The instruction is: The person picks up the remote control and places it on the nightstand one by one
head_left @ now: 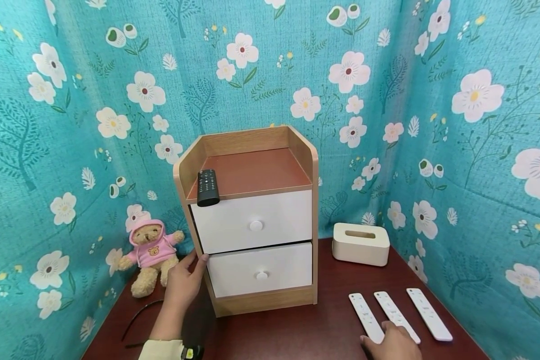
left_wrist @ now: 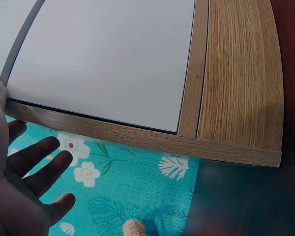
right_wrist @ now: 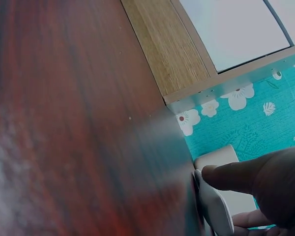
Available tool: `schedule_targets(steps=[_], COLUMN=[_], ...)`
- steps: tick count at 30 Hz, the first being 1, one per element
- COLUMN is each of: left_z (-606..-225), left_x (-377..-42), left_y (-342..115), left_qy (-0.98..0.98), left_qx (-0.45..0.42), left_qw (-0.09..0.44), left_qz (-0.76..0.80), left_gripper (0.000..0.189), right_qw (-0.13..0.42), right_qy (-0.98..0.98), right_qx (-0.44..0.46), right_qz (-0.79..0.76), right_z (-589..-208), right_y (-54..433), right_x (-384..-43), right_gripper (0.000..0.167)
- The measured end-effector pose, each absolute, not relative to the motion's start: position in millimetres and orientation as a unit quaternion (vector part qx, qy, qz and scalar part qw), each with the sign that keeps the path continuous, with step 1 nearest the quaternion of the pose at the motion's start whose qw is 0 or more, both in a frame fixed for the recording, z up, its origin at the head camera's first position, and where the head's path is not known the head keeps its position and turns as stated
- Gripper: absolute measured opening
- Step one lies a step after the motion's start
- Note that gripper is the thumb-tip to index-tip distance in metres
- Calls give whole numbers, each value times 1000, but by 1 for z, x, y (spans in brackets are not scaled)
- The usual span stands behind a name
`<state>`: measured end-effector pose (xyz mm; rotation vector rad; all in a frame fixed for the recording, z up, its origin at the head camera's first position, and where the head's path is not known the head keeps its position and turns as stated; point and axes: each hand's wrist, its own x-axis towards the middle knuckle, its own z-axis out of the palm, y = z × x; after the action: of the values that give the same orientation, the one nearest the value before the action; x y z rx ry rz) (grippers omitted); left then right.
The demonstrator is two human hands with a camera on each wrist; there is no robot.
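My left hand (head_left: 186,280) is at the left side of a small wooden cabinet (head_left: 263,295). Its thumb rests on the front edge beside the gap between the two white drawers (head_left: 252,222); the other fingers extend, spread, along the outer side, as the left wrist view shows. My right hand (head_left: 393,342) is low over the near ends of the left white remote control (head_left: 364,315) and the middle white remote (head_left: 396,315). In the right wrist view its thumb overlaps the end of a white remote (right_wrist: 214,204), with fingers at the other side. A third white remote (head_left: 427,312) lies farther right.
A black remote (head_left: 208,187) lies on the cabinet top, sticking out over its front edge. A teddy bear (head_left: 150,250) in a pink hoodie sits left, near a thin black cable (head_left: 137,317). A cream tissue box (head_left: 361,245) stands right. Floral cloth (head_left: 261,65) surrounds the dark-red table (head_left: 270,335).
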<state>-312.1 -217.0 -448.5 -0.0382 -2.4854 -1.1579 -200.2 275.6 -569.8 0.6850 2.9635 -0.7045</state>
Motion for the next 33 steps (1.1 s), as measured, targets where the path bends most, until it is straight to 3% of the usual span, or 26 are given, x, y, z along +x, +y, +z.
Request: schedule_targets(steps=[9,17,23,33], left_z=[-449,-448,-451,-449], left_x=[-313,-313,-312,-312], left_y=[-218,-218,-218,-216], left_qy=[-887,-888,-892,-891], left_qx=[-15,-13,-8,-10], left_qw=[206,206,197,199], left_qz=[-413,-411,-407,-407], left_gripper=[75,76,77,76], right_qw=[12,-17,-15,-111], right_qy=[950,951,945,930], right_qx=[217,208,222,231], right_qz=[-224,-228,-238,-264], right_z=[-574,-567,-559,-540], right_y=[278,275,273,259], right_x=[-201,-199,-197,-194], right_gripper=[82,67,65,71])
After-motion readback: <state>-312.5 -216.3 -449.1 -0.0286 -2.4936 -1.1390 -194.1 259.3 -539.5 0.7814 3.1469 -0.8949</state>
